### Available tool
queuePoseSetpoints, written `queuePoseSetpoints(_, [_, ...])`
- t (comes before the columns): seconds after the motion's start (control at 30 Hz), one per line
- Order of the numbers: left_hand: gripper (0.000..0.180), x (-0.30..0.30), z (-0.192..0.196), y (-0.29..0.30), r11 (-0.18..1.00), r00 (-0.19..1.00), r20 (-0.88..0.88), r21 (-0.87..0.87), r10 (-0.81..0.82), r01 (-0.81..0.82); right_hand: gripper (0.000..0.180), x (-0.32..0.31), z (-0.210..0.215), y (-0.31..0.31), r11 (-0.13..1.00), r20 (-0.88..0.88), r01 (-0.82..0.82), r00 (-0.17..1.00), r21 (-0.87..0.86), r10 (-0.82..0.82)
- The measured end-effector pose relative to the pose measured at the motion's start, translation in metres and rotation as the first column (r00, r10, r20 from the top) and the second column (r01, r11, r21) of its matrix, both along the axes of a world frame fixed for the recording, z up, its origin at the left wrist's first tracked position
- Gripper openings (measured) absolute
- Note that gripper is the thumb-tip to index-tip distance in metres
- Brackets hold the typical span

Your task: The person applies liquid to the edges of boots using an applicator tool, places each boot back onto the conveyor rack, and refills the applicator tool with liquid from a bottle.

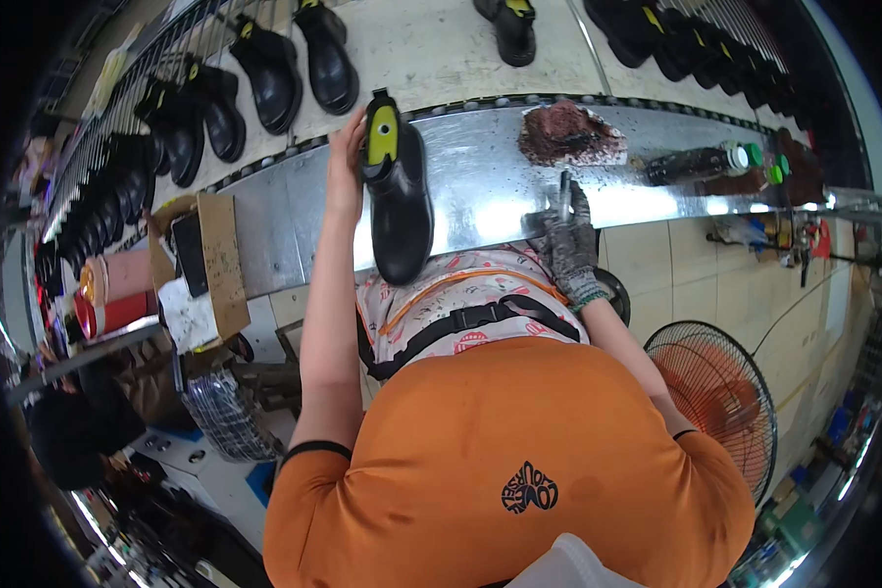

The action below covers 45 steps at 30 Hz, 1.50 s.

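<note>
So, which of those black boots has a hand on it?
The boot in the left hand, toe past the near edge of the bench; the other boots stand beyond it, untouched.

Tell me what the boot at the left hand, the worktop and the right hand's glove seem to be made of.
Boot: black leather or a synthetic lookalike, smooth with a soft sheen. Worktop: probably sheet metal, grey and shiny, with bright reflections. Glove: apparently knitted fabric, matte mottled grey, with a snug cuff.

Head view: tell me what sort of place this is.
Likely a shoe factory or workshop: rows of black boots stand beyond a metal bench, and the left hand holds another boot.
</note>
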State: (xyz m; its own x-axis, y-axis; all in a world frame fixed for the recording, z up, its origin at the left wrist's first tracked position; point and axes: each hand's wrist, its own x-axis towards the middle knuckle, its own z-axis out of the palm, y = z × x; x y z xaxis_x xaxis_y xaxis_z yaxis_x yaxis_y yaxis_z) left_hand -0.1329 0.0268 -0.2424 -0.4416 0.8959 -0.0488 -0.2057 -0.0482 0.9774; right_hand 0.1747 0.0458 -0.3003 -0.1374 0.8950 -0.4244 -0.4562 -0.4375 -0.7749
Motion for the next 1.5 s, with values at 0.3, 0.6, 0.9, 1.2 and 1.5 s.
queuePoseSetpoints(0.3, [0.078, -0.035, -0.018, 0.072, 0.934, 0.947, 0.08, -0.158, -0.312, 0.321, 0.078, -0.007, 0.035, -0.005, 0.962, 0.1, -0.253, 0.965, 0.101, 0.244])
queuePoseSetpoints(0.6, [0.066, -0.018, 0.066, 0.008, 0.685, 0.89, -0.197, 0.577, -0.412, 0.445, 0.025, 0.006, 0.049, -0.001, 0.984, 0.238, -0.164, 0.961, 0.073, 0.142])
queuePoseSetpoints(0.9, [0.054, -0.006, 0.077, -0.004, 0.568, 0.782, -0.266, 0.562, -0.564, 0.601, 0.019, 0.007, 0.139, 0.017, 0.813, 0.323, -0.572, 0.794, 0.112, 0.514])
queuePoseSetpoints(1.2, [0.056, 0.0, 0.08, -0.001, 0.525, 0.72, -0.292, 0.523, -0.63, 0.671, 0.027, -0.019, 0.213, 0.028, 0.216, 0.866, -0.867, 0.482, 0.449, 0.133])
queuePoseSetpoints(1.5, [0.052, 0.007, 0.082, -0.003, 0.537, 0.754, -0.28, 0.559, -0.594, 0.631, 0.032, -0.029, 0.222, 0.025, 0.019, 0.93, -0.929, 0.368, 0.368, -0.019])
